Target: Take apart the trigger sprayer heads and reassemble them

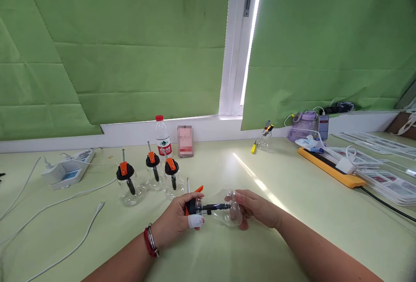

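Observation:
My left hand (177, 221) grips the black lid with an orange lever (193, 204) of a small clear plastic bottle (227, 210) that lies sideways above the table. A white bandage wraps the thumb. My right hand (256, 208) closes round the bottle's clear body from the right. A dark tube runs inside the bottle from the lid. Three matching clear bottles (130, 184) (153, 173) (172, 180) with black lids and orange levers stand upright just behind my left hand.
A water bottle (163, 139) with a red cap and a pink card (185, 141) stand near the window ledge. White cables (65, 204) and a white device (68, 171) lie at left. An orange power strip (331, 167), a purple jug (303, 126) and flat packets (383, 178) sit at right.

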`<state>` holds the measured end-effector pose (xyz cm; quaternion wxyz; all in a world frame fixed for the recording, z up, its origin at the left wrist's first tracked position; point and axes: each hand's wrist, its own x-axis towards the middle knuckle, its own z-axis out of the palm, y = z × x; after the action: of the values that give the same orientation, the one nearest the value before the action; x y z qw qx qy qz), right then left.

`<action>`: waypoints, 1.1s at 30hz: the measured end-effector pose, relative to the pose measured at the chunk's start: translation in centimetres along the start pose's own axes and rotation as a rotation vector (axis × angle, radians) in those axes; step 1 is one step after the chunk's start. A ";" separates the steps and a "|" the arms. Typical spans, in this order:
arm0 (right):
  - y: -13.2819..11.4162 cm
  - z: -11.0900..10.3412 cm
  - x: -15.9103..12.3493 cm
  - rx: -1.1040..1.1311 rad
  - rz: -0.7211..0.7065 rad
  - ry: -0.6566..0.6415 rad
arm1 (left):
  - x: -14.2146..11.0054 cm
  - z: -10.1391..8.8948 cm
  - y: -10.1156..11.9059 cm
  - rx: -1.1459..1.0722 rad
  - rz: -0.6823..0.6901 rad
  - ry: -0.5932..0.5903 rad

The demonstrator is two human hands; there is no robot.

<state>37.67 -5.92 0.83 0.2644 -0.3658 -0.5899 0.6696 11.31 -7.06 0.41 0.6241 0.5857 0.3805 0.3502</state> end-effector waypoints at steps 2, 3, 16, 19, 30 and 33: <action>-0.4 -0.1 -0.4 0.016 -0.069 -0.006 | 0.1 -0.1 0.0 0.010 -0.001 0.008; -0.5 -0.2 -0.5 0.021 -0.113 -0.005 | 0.1 -0.1 0.1 0.012 0.001 0.009; 0.3 0.1 0.4 -0.032 -0.030 0.028 | 0.1 -0.1 0.1 0.064 -0.005 0.025; 0.0 -0.2 0.0 -0.026 -0.060 0.007 | 0.2 -0.2 -0.1 0.030 -0.013 0.026; -0.1 -0.1 0.1 0.003 -0.129 -0.003 | 0.1 0.1 0.3 0.023 -0.019 0.058; 0.1 0.0 0.3 -0.008 -0.079 0.005 | 0.1 0.2 0.3 0.020 -0.020 0.048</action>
<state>37.48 -5.70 0.68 0.2905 -0.3449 -0.6060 0.6553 11.56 -7.08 0.66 0.6124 0.5795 0.4046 0.3542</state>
